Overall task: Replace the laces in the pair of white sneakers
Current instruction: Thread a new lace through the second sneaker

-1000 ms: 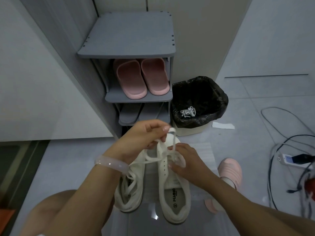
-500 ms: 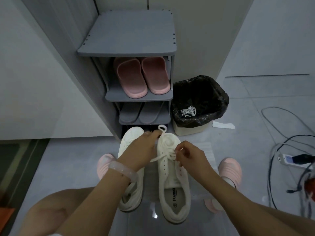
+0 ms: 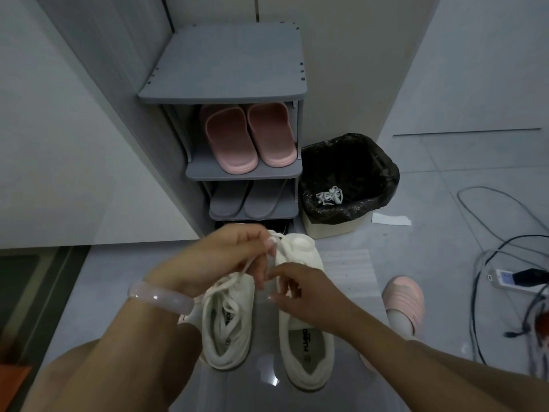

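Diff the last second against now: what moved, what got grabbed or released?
The left hand dropped toward the shoes half a second ago, then rose again, drawing the white flat lace up from the right white sneaker. The right hand stays low at that shoe's eyelets. Nothing visibly released. Both sneakers, grey shoe rack and black-lined bin unchanged.

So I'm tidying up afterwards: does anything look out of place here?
A white paper scrap lies on the floor beside the bin, not in it, and loose cables sprawl across the tiles at right.
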Motion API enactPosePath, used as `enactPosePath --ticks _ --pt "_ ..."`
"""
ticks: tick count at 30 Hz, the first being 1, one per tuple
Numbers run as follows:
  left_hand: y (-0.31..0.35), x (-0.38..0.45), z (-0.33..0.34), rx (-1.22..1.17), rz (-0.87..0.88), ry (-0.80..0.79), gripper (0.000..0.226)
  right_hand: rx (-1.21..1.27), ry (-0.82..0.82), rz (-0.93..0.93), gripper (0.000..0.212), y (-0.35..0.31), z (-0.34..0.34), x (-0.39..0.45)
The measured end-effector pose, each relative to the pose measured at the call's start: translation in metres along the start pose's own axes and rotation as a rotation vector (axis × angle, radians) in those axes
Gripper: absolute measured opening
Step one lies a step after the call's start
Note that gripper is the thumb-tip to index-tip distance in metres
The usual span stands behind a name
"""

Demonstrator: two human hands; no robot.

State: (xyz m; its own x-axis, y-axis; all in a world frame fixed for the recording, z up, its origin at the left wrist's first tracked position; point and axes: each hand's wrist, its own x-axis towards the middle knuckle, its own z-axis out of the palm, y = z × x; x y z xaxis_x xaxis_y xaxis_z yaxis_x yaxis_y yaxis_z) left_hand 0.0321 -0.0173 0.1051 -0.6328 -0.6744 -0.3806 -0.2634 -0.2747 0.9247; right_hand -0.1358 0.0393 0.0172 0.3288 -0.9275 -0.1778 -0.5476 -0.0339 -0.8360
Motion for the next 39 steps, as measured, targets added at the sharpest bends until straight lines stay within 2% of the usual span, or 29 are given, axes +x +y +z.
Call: enactPosePath --ticks 2,4,8,10,12,14,16,17,19,21,25,27,28,30,32,35,39 --pt "0.008 -0.002 0.001 -0.234 0.098 -0.02 0.017 0.076 -0.078 -0.013 0.039 -0.012 0.003 -0.001" --pt "0.009 0.002 0.005 -0.357 0.165 -0.033 0.029 0.176 -0.164 0.011 0.047 -0.022 0.004 -0.003" --pt "0.001 0.013 0.016 -0.505 0.215 -0.01 0.056 0.325 -0.264 0.011 0.029 -0.036 0.002 -0.007" --pt "-0.001 0.018 0.016 -0.56 0.2 0.068 0.054 0.341 -0.258 0.008 0.02 -0.039 0.0 -0.008" --pt "-0.002 0.019 0.012 -0.39 0.134 0.231 0.036 0.484 -0.168 0.026 0.026 -0.043 -0.007 -0.006" --pt "-0.007 0.019 0.011 -0.059 -0.021 0.286 0.037 0.76 0.015 0.077 0.028 -0.043 -0.02 -0.003" --pt "-0.015 0.019 0.017 0.08 -0.135 0.118 0.047 0.988 0.177 0.102 0.027 -0.038 -0.038 0.001" --pt "-0.018 0.019 0.023 0.083 -0.148 0.007 0.047 1.006 0.239 0.112 0.028 -0.035 -0.045 0.003" --pt "-0.023 0.02 0.03 0.129 -0.101 -0.124 0.033 0.97 0.327 0.124 0.029 -0.03 -0.055 0.007" --pt "-0.027 0.022 0.034 0.19 -0.057 -0.18 0.022 0.961 0.364 0.144 0.028 -0.026 -0.058 0.009" --pt "-0.035 0.024 0.031 0.266 -0.005 -0.262 0.023 0.878 0.327 0.165 0.027 -0.022 -0.053 0.009" --pt "-0.043 0.027 0.029 0.363 0.011 -0.187 0.021 0.719 0.27 0.197 0.029 -0.019 -0.05 0.009" --pt "-0.047 0.029 0.027 0.363 -0.013 -0.072 0.021 0.549 0.24 0.228 0.031 -0.017 -0.048 0.01" --pt "-0.055 0.033 0.023 0.181 -0.099 0.212 0.025 0.147 0.228 0.286 0.036 -0.007 -0.044 0.011" --pt "-0.061 0.037 0.02 -0.02 -0.148 0.387 0.025 -0.124 0.203 0.298 0.034 0.005 -0.039 0.01" --pt "-0.071 0.043 0.023 -0.068 -0.211 0.43 0.02 -0.245 0.052 0.309 0.023 0.016 -0.031 0.007" --pt "-0.083 0.047 0.032 0.144 -0.264 0.31 0.02 -0.256 -0.022 0.355 0.026 0.023 -0.021 0.005"
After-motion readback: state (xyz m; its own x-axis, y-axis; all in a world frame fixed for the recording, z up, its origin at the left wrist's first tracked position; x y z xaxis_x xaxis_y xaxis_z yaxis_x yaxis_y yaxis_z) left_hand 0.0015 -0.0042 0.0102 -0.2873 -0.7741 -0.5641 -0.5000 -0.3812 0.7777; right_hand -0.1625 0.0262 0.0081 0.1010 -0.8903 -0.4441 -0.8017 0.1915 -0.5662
